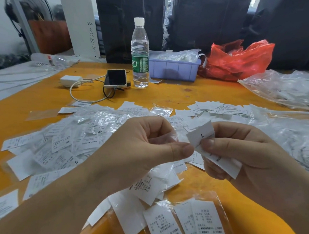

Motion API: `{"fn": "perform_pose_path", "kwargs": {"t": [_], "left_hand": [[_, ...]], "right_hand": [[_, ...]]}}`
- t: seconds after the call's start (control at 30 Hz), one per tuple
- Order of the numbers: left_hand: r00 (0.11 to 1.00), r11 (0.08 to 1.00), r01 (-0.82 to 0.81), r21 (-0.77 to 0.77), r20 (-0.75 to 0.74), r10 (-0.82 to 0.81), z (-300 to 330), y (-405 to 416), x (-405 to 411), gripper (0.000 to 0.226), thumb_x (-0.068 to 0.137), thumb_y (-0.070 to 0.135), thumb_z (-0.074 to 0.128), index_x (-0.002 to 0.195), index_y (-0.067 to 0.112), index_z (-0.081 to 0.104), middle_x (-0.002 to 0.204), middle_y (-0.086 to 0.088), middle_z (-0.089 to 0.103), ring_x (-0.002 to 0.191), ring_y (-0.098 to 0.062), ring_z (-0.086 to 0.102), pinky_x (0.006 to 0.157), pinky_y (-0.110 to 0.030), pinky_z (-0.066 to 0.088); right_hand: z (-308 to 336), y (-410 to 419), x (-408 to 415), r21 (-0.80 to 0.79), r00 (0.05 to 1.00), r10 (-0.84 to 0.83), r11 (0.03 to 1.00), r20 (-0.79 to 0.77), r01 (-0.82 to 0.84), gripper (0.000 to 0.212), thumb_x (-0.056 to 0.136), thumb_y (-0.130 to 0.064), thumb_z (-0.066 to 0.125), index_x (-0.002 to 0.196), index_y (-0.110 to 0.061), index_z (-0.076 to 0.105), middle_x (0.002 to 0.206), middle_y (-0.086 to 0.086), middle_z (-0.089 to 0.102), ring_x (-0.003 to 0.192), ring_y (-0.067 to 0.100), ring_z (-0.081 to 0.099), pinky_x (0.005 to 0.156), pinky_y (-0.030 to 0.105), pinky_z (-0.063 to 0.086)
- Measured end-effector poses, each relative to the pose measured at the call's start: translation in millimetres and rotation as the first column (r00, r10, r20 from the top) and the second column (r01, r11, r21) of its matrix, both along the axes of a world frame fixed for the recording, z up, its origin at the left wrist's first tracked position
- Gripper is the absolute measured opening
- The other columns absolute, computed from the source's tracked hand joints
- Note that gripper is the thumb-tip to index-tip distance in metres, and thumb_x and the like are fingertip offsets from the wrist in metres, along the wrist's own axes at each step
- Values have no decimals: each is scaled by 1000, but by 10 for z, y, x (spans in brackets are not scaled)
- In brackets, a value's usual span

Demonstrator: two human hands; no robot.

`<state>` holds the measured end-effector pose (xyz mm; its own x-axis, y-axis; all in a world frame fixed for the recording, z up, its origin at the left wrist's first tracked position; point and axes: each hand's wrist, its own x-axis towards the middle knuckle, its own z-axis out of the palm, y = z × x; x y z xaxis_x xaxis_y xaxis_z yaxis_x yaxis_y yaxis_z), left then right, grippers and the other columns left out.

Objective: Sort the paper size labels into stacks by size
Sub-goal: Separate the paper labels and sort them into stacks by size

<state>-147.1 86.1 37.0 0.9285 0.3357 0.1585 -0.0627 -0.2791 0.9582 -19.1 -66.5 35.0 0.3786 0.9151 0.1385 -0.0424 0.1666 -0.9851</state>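
Observation:
My right hand (242, 152) pinches a small bunch of white paper labels (200, 134); the top one, bent, shows the letter L. My left hand (148, 143) meets it at the thumb and pinches a thin clear plastic sleeve (172, 136) beside those labels. Both hands hover over the orange table (170, 94). A loose heap of white size labels in clear sleeves (71, 144) spreads to the left, with XL, M and S readable. Near the front edge lie sleeved labels marked XS (167, 229) and L (208, 224).
A water bottle (140, 53), a phone (115, 78) with a charger and cable (70, 80), a lilac plastic bin (173, 69) and a red plastic bag (240, 60) stand at the back. Clear plastic bags (289, 88) fill the right side. More labels (222, 108) lie mid-right.

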Motion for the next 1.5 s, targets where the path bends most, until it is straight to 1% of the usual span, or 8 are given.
{"fn": "perform_pose_path", "kwargs": {"t": [0.2,0.37,0.6,0.8,0.97,1.07,1.2,1.5], "left_hand": [[999,999,37,29,-24,-37,10,-30,-2,26,55,37,84,64,22,65,54,8,51,49,-4,46,49,-10,39],[997,995,78,64,-19,-77,-8,-39,-4,29,57,36,83,66,16,64,63,-4,50,55,-11,45,50,-12,40],[997,996,79,34,-6,-79,-2,-42,-3,20,55,31,83,64,23,66,61,1,57,53,-5,52,51,-9,42],[996,996,88,6,-19,-88,-1,-49,1,21,54,32,85,64,24,68,60,7,62,56,-3,57,54,-11,45],[986,987,143,-75,-71,-149,1,-44,17,28,49,33,87,68,20,71,67,3,67,65,-10,63,62,-17,51],[984,977,165,-135,-48,-173,13,-54,6,22,53,22,87,67,17,71,64,4,65,60,-5,63,58,-13,48],[986,982,155,-110,-52,-161,11,-32,8,18,56,28,85,68,23,72,66,6,66,64,-5,62,60,-14,48],[996,997,69,-40,-57,-71,-1,53,1,27,60,44,85,74,25,73,72,9,71,65,-3,62,59,-17,51]], "right_hand": [[15,4,-16,-22,992,-41,999,118,44,16,70,-7,58,65,-11,73,62,5,55,48,13,43,45,22,35],[14,7,-24,-7,983,-63,998,171,65,15,69,-12,61,57,-16,68,56,3,52,47,14,45,45,21,37],[-8,-28,-19,-28,937,-77,995,340,92,11,68,-16,68,67,-5,67,62,14,54,53,20,51,51,28,45],[9,-57,-50,-20,856,-121,988,503,152,19,73,-21,63,68,-3,63,65,24,44,60,41,39,54,49,31],[0,-76,-87,40,797,-179,981,577,191,19,78,-20,58,71,-4,65,64,21,45,58,35,39,52,37,28],[-25,-61,-126,59,793,-193,979,577,195,18,76,-27,58,72,-13,69,64,20,49,60,41,44,50,48,35],[-48,-51,-129,78,775,-253,963,579,257,13,78,-22,61,74,-13,69,65,17,56,61,41,51,50,58,42],[-30,-70,-142,160,733,-330,942,595,294,6,77,-24,67,81,-24,72,68,5,67,57,26,56,49,41,44]]}}
